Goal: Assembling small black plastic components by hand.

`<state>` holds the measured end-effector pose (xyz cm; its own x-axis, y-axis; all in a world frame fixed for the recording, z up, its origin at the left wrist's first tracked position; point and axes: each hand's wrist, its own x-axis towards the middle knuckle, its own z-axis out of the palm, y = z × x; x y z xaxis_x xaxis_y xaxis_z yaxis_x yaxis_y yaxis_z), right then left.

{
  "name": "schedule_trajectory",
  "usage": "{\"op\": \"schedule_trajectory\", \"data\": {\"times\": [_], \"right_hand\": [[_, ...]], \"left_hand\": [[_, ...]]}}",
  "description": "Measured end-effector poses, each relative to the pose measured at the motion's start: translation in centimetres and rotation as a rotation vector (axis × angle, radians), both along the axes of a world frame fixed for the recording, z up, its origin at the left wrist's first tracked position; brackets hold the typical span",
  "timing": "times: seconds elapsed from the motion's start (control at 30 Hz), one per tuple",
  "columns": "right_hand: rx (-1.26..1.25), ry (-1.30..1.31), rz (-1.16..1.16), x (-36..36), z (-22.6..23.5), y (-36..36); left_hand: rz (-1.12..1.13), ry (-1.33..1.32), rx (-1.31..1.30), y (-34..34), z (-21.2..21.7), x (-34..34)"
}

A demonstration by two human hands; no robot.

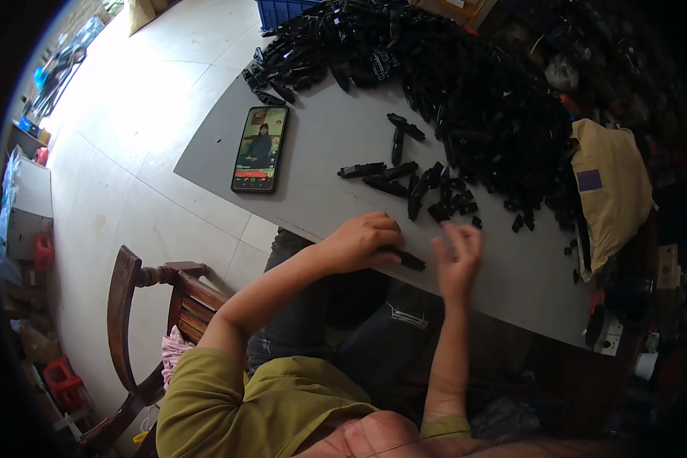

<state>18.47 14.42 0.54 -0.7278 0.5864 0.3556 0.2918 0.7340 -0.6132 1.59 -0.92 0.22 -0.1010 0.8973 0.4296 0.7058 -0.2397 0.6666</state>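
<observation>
Our left hand (pixel 359 243) has its fingers curled narrow over one end of a black plastic strip (pixel 406 258), pinning it flat on the grey worktop (pixel 320 145) at the near edge; the strip's free end pokes out rightward past the fingertips. Our right hand (pixel 458 259) is blurred, fingers loosely spread, just beside that free end; whether it touches, we cannot tell. Beyond lie loose black pieces (pixel 404 179), then a big pile of black parts (pixel 466 84) along the far edge. A phone (pixel 259 149) lies near the left corner.
</observation>
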Motion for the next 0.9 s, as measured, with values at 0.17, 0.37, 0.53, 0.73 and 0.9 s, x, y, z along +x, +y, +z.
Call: {"op": "schedule_trajectory", "data": {"times": [0.17,0.37,0.53,0.73,0.9], "right_hand": [[0.244,-0.042,-0.33,-0.6,-1.0,3.3],[0.081,-0.029,-0.268,0.6,-2.4,4.1],[-0.997,0.536,-0.085,0.9,-1.0,1.4],[-0.827,-0.04,0.278,1.0,-0.3,-3.7],[-0.725,-0.019,0.211,0.9,0.0,-4.0]], "left_hand": [[0.506,0.064,0.021,0.8,-0.2,-2.1],[0.635,0.366,-0.008,0.7,-0.2,-2.4],[0.544,0.316,0.001,0.0,-1.3,-1.9],[0.389,0.261,-0.072,-0.6,-1.2,-1.7],[0.14,0.223,-0.025,-1.4,-0.4,-1.0]]}}
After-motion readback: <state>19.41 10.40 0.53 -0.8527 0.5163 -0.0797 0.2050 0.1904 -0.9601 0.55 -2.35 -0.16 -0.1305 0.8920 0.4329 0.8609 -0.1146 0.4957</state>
